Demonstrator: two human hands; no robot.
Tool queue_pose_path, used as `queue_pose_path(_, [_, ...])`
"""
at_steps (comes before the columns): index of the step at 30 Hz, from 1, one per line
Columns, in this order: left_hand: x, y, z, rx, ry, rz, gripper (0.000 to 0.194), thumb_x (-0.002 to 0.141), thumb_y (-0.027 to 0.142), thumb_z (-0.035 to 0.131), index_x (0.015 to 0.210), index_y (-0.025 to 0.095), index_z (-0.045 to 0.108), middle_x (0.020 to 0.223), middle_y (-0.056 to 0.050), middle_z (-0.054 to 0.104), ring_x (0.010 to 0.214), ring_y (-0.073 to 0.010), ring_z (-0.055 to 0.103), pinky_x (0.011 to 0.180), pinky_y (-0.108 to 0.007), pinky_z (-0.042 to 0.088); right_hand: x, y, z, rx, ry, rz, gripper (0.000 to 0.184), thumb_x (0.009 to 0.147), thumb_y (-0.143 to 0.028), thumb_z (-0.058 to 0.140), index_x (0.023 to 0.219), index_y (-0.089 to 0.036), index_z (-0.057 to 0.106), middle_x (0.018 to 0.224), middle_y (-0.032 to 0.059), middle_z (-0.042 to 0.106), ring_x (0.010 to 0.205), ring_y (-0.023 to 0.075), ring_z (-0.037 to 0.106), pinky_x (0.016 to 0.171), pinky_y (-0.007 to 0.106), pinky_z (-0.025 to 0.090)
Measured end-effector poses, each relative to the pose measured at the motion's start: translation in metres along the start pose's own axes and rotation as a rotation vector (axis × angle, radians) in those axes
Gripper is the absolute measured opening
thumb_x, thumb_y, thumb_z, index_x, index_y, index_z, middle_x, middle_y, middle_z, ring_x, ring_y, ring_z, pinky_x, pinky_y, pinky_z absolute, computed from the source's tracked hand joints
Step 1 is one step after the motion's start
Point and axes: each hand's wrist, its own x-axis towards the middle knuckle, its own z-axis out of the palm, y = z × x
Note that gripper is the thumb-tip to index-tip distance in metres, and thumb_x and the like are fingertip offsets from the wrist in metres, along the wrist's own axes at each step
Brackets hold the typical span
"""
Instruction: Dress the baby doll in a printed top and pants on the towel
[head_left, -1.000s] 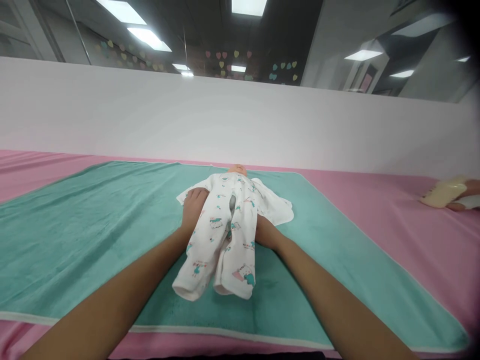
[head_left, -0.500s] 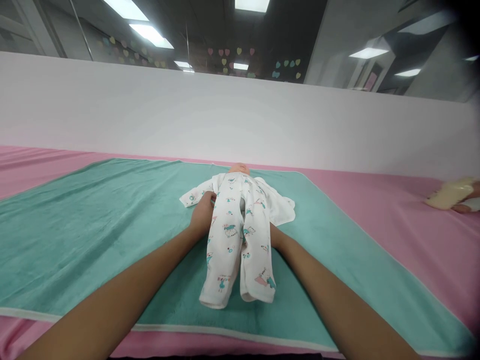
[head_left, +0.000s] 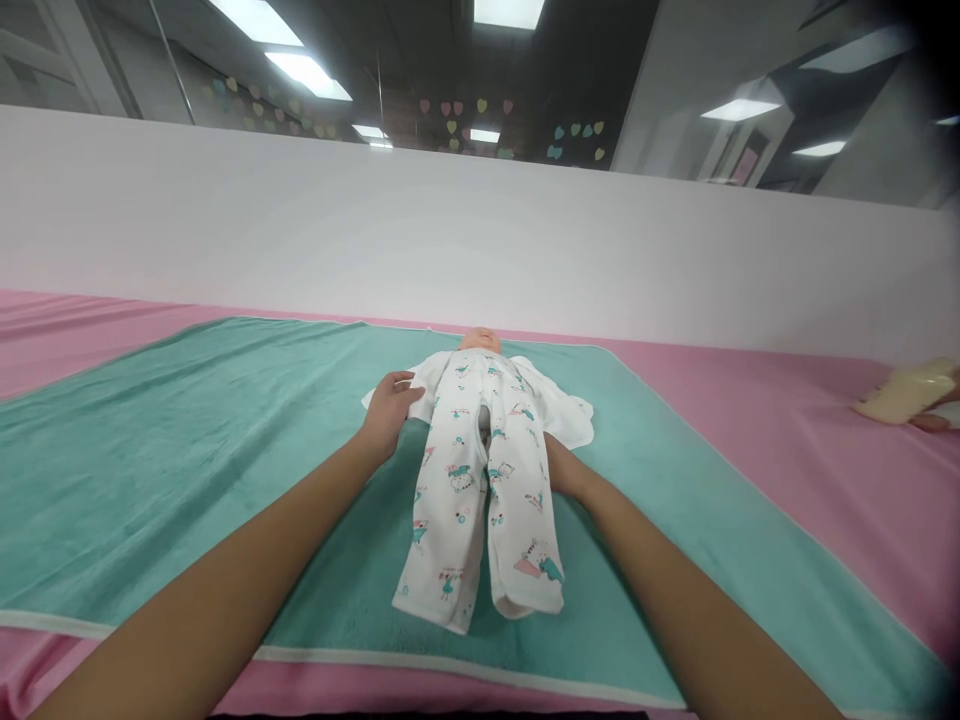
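A baby doll lies on its back on a teal towel, head away from me, dressed in a white romper printed with small teal and pink figures. The two romper legs stretch toward me. My left hand rests with spread fingers on the doll's left side, over the sleeve. My right hand is tucked beside the right romper leg; its fingers are hidden behind the cloth.
The towel lies on a pink sheet. A white partition runs along the far side. At the far right edge another person's hand is next to a pale yellow object.
The romper legs have been drawn straighter and longer toward me. My left hand has opened and moved out onto the sleeve.
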Motion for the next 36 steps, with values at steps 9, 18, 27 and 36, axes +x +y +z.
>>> queue_pose_path(9, [0.008,0.014,-0.021,-0.337,-0.085,0.028,0.038,0.064,0.021,0.061,0.101,0.018,0.054,0.077,-0.001,0.056,0.070,-0.0152,0.055,0.060,-0.026,0.044,0.005,0.011,0.003,0.001,0.079,0.177,0.020,0.073,-0.025,0.049,0.078,-0.016,0.067,0.085,0.0038,0.070,0.081,0.0233,0.061,0.068,0.031,0.047])
queue_pose_path(18, [-0.016,0.022,-0.003,-0.422,-0.469,0.005,0.010,0.073,0.022,0.059,0.082,0.019,0.057,0.081,-0.003,0.055,0.071,-0.0131,0.053,0.065,-0.027,0.046,0.011,0.073,-0.032,-0.130,0.601,0.494,0.043,0.074,-0.036,0.048,0.113,-0.018,0.056,0.120,0.0102,0.057,0.109,0.0256,0.053,0.090,0.036,0.040])
queue_pose_path(27, [-0.013,0.007,-0.002,-0.561,-0.574,-0.081,0.005,0.077,0.017,0.060,0.077,0.015,0.055,0.076,-0.001,0.053,0.063,-0.0089,0.049,0.057,-0.021,0.045,0.003,0.078,-0.041,-0.041,0.535,0.662,0.039,0.065,-0.044,0.062,0.093,-0.017,0.062,0.098,0.0127,0.065,0.092,0.0275,0.060,0.073,0.033,0.046])
queue_pose_path(36, [-0.020,0.002,0.008,-0.468,-0.588,-0.045,0.009,0.073,0.018,0.065,0.080,0.015,0.059,0.076,-0.001,0.057,0.061,-0.0075,0.050,0.058,-0.019,0.042,0.031,0.007,-0.046,0.962,0.728,0.359,0.024,0.061,-0.033,0.067,0.079,-0.019,0.059,0.082,0.0025,0.063,0.074,0.0181,0.060,0.061,0.028,0.048])
